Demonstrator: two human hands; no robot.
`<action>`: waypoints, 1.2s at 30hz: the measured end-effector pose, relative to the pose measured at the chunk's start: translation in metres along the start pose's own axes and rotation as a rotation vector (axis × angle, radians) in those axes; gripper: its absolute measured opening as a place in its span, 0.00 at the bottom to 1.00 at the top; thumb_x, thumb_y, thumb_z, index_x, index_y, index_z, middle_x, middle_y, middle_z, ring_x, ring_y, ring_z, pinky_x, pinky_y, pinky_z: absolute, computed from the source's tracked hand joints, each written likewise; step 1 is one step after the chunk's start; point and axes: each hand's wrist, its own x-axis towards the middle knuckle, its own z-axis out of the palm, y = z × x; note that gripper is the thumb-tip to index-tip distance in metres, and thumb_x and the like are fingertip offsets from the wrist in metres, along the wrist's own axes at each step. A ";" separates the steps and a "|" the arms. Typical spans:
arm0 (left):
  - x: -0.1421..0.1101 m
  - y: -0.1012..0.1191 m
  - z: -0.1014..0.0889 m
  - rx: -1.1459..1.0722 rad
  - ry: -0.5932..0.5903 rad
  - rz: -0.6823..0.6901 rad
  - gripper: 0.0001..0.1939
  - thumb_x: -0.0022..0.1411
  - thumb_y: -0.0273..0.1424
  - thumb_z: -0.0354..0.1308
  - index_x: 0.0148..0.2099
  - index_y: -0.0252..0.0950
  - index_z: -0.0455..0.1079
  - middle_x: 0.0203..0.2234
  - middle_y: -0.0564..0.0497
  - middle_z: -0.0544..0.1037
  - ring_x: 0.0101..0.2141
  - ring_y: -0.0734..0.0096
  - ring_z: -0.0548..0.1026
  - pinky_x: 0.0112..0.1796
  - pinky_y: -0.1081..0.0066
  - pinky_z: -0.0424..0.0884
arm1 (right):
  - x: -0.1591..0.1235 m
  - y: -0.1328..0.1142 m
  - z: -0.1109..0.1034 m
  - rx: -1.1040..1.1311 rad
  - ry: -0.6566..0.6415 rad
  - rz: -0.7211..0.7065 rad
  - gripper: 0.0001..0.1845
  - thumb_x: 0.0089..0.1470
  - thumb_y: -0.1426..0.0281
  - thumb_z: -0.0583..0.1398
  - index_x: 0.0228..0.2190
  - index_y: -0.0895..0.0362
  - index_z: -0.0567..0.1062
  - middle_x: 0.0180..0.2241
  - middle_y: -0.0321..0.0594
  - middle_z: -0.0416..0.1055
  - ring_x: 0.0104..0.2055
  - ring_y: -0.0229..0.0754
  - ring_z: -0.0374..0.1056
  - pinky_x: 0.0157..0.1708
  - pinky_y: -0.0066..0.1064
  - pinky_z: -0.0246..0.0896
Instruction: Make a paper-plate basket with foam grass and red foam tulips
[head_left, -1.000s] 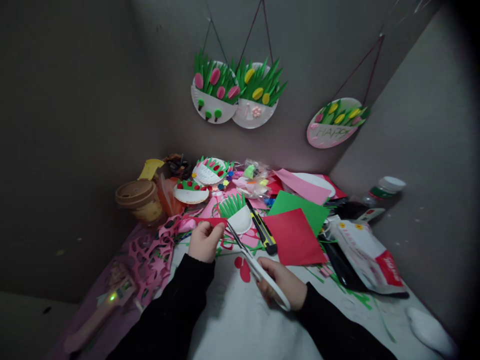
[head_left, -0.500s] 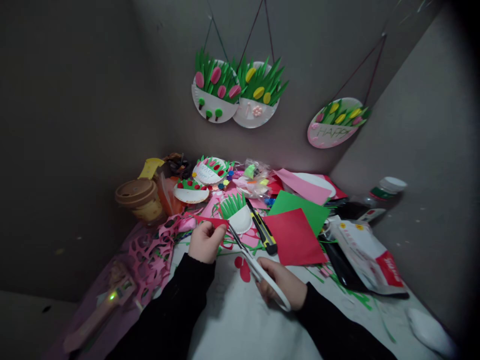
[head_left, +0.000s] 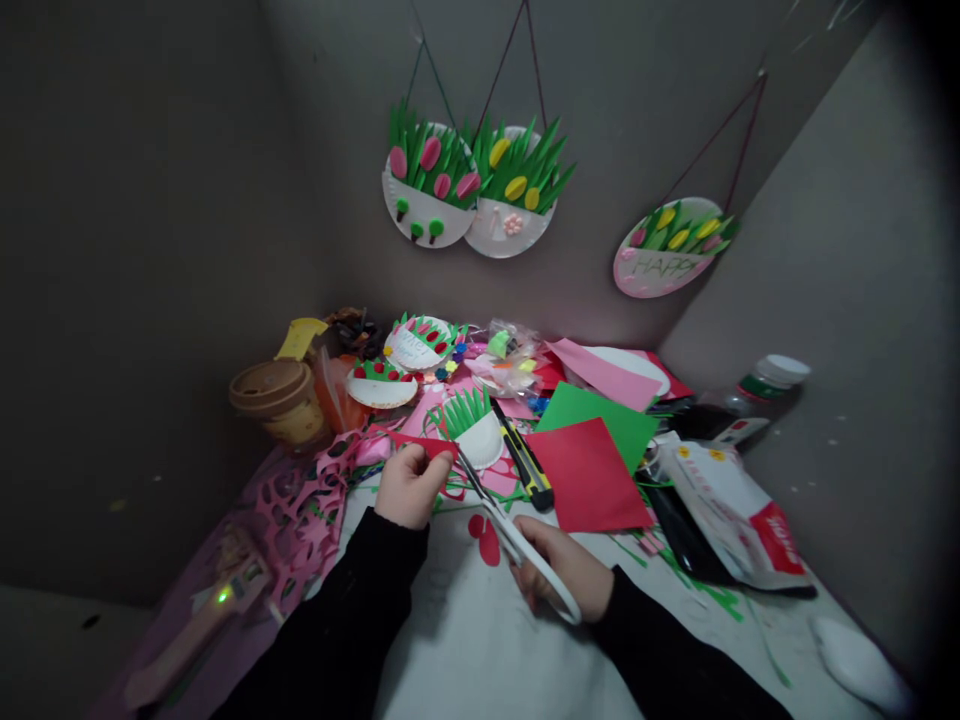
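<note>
My left hand [head_left: 411,485] pinches a strip of red paper [head_left: 420,440] between thumb and fingers. White-handled scissors [head_left: 536,560] are in my right hand [head_left: 574,575], with fingers through the loops. Their blades point up and left and reach the red paper beside my left thumb. Whether the blades are parted is hard to make out. On the table below the scissors lie red oval paper cutouts [head_left: 488,545]. Just beyond my hands is a half paper plate [head_left: 481,440] with green paper grass [head_left: 466,408]. A yellow and black utility knife [head_left: 525,460] lies right of it.
Red paper [head_left: 589,475] and green paper [head_left: 600,420] lie right of the knife. Pink paper scraps [head_left: 304,520], a lidded cup [head_left: 281,400] and a glue gun [head_left: 199,635] are at left. A plastic packet [head_left: 739,510] and a bottle [head_left: 772,375] stand right. Decorated plates [head_left: 431,215] hang on the wall.
Hardly anything differs. The whole view has shifted very slightly, while both hands, the red paper and the scissors keep the same positions relative to each other.
</note>
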 end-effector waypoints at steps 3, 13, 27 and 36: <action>0.000 0.001 -0.001 0.026 -0.005 0.011 0.17 0.47 0.38 0.57 0.16 0.36 0.57 0.11 0.59 0.58 0.17 0.78 0.56 0.20 0.75 0.53 | 0.000 -0.001 0.000 0.003 -0.009 0.006 0.14 0.30 0.78 0.52 0.26 0.56 0.60 0.16 0.25 0.61 0.14 0.28 0.54 0.13 0.19 0.53; 0.000 0.003 -0.002 0.055 -0.029 0.021 0.16 0.48 0.38 0.57 0.16 0.36 0.58 0.11 0.59 0.58 0.17 0.78 0.57 0.21 0.75 0.53 | -0.002 -0.005 -0.001 -0.040 -0.014 -0.005 0.13 0.31 0.76 0.52 0.26 0.56 0.60 0.16 0.25 0.61 0.15 0.28 0.55 0.15 0.20 0.51; 0.001 0.009 -0.007 -0.022 -0.116 0.007 0.16 0.50 0.37 0.56 0.17 0.37 0.58 0.12 0.58 0.60 0.18 0.77 0.58 0.22 0.74 0.55 | -0.003 -0.006 -0.002 -0.079 0.002 -0.039 0.10 0.33 0.73 0.53 0.25 0.55 0.59 0.17 0.26 0.59 0.15 0.28 0.53 0.14 0.21 0.49; 0.000 0.011 -0.005 -0.068 -0.090 0.014 0.16 0.49 0.36 0.57 0.16 0.37 0.57 0.11 0.58 0.58 0.17 0.77 0.56 0.21 0.75 0.53 | -0.003 -0.008 -0.002 -0.077 0.014 -0.009 0.11 0.31 0.74 0.52 0.24 0.55 0.59 0.15 0.24 0.57 0.14 0.28 0.52 0.13 0.20 0.47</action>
